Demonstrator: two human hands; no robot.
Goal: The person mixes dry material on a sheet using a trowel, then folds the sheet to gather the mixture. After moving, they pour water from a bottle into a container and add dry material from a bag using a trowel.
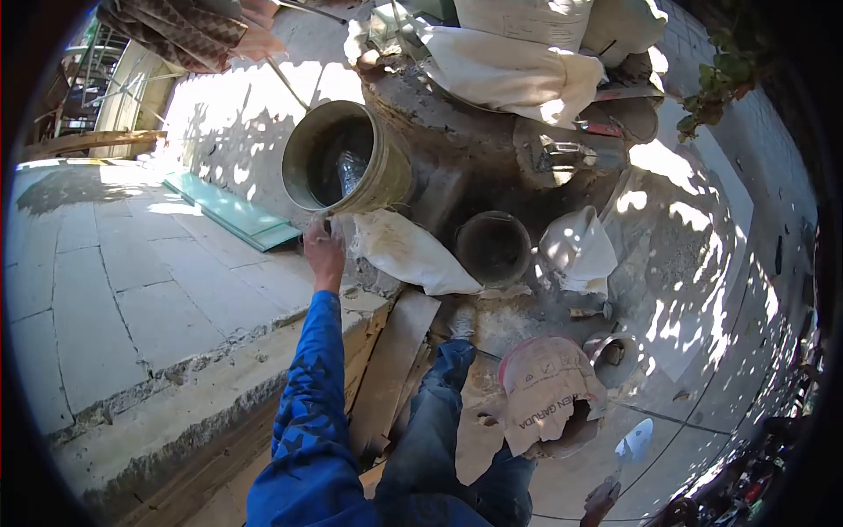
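Note:
My left hand (324, 253) reaches forward in a blue sleeve, its fingers closed at the near rim of a large bucket (397, 167). The bucket leans with its mouth toward me, and a shiny clear plastic thing (351, 169) lies inside it. At the lower right my right hand (601, 502) is wrapped round the handle of a trowel (634, 441), whose pale blade points away from me. Left of the trowel is a torn, printed cement bag (553, 391). A white sack (408, 253) lies just right of my left hand.
A dark bucket (493, 249) and a small pail (613, 358) stand ahead. Glass panes (233, 211) lie on the raised paved ledge (158, 299) at left. Several sacks (518, 70) are piled at the back. Boards (395, 360) lie beside my leg.

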